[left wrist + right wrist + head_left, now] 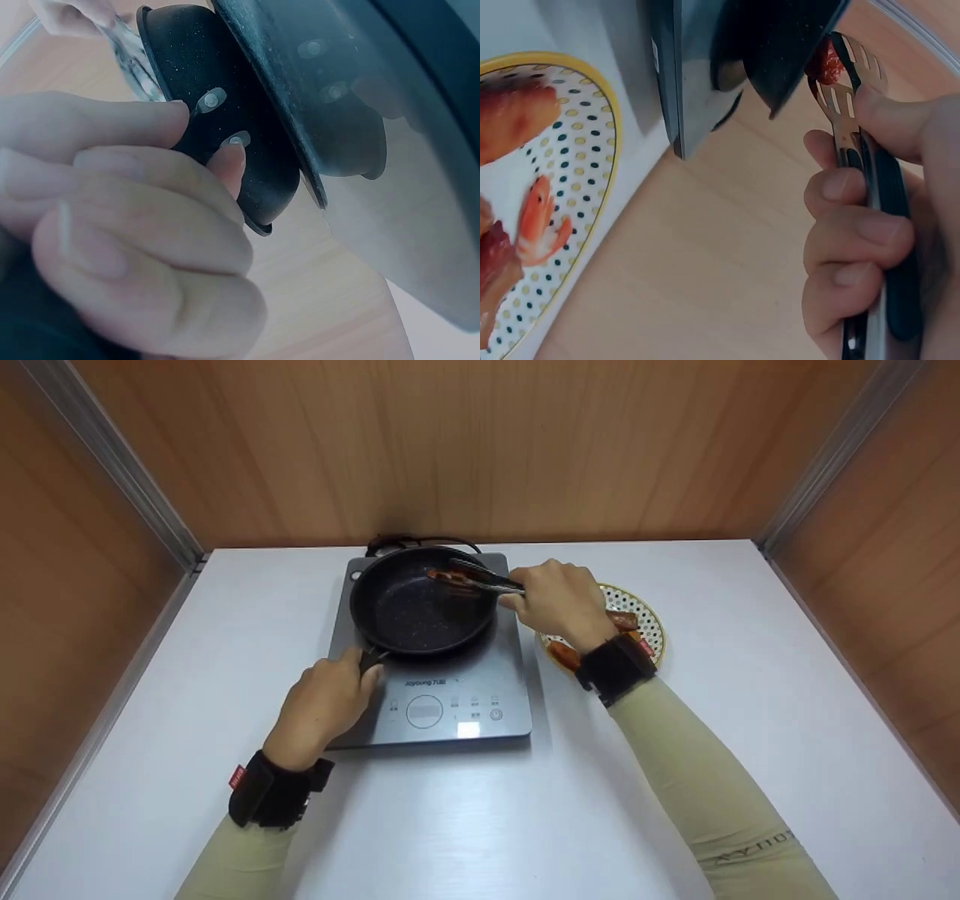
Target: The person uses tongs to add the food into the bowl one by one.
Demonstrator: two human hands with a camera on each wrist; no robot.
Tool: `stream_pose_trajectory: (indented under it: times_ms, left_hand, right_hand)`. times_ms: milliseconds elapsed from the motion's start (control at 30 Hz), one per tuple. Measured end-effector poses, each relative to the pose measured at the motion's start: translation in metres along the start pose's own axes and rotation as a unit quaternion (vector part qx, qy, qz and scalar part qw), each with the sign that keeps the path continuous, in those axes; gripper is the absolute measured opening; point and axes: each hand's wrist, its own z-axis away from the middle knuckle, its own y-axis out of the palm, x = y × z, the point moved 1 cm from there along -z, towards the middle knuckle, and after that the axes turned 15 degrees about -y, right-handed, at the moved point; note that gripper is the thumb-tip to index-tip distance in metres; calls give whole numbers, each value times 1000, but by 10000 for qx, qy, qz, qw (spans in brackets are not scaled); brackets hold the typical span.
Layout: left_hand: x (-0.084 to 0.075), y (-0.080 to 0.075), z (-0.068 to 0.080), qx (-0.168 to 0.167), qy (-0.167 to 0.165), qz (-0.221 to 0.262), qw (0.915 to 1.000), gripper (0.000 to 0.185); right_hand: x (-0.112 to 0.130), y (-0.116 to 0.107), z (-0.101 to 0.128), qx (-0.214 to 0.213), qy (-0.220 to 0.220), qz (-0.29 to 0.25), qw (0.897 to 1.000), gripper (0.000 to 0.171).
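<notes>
The pan (421, 604) on the cooker (435, 690) is held by its handle in the left hand (326, 705), while tongs (480, 577), squeezed by the right hand (559, 604), are clamped on soft, probably slippery meat (450, 579), best gripped mid-piece.

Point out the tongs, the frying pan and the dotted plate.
tongs (480, 575): head view, on the metal arms over the pan.
frying pan (420, 615): head view, on its dark inner floor.
dotted plate (651, 624): head view, on the bare right rim.
</notes>
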Motion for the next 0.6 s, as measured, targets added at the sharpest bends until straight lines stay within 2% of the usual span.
stream_pose_trajectory:
  times_ms: [200,600]
  left_hand:
    - [-1,2,0,40,15,70,10000,29]
    - [-5,3,1,-10,54,97,9999,28]
  right_hand:
    - [10,11,-24,215,74,354,9991,41]
    - [24,24,-46,106,-18,563,9984,36]
